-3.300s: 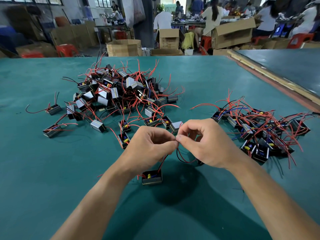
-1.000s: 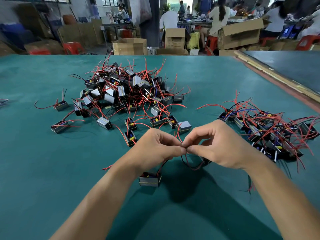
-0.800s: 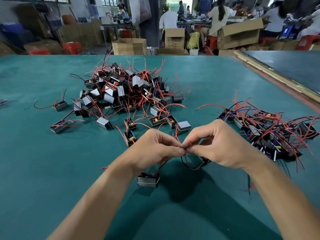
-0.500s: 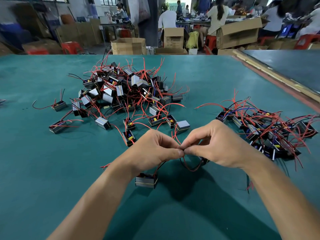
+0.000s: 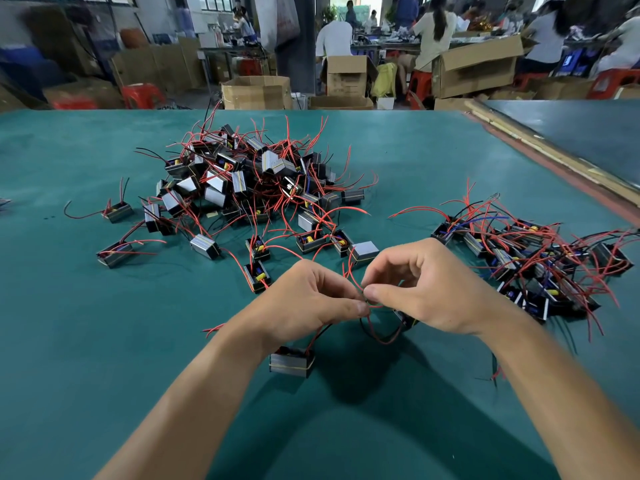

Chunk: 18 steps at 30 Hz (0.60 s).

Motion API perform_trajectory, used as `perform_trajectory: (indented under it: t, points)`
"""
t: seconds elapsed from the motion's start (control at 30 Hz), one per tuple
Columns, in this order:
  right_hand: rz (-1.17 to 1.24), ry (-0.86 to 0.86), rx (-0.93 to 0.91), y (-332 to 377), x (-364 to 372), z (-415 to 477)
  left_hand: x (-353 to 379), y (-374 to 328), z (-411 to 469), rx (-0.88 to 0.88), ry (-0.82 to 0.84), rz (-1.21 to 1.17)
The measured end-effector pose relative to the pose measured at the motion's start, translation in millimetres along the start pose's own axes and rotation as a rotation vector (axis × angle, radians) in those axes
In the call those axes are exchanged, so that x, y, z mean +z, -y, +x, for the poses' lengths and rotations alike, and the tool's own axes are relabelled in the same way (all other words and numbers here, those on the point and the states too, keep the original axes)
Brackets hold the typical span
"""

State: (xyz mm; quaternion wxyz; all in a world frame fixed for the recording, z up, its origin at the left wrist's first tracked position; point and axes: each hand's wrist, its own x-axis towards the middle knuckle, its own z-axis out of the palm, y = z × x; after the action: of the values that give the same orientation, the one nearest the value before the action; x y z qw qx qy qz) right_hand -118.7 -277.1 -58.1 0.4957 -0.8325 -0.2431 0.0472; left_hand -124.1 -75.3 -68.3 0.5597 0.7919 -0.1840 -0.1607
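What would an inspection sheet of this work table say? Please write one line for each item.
Surface: green table.
Job's things: small box below the left hand; its red wires rise into the grip.
Clutter: big pile of boxes behind the hands, smaller pile at right.
Grippers: left hand and right hand pinch the red wires.
Cables: loose red and black wires stick out of both piles.
Surroundings: cardboard boxes, red stools, people at the back.
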Motion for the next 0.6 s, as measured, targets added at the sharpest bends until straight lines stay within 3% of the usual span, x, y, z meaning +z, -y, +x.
perform_trajectory:
  t: [0.17, 0.33, 0.4, 0.6]
  points:
    - [0.03, -0.029, 0.072, 0, 6, 2, 3, 2, 0, 0.02, -0.064, 0.05]
    - [0.189, -0.052, 0.282, -5, 12, 6, 12, 7, 2, 0.216, -0.264, 0.41]
    - [0.247, -0.057, 0.32, -5, 13, 6, 13, 9, 3, 0.257, -0.295, 0.454]
    - [0.107, -0.027, 0.104, -3, 5, 3, 8, 7, 5, 0.104, -0.234, 0.213]
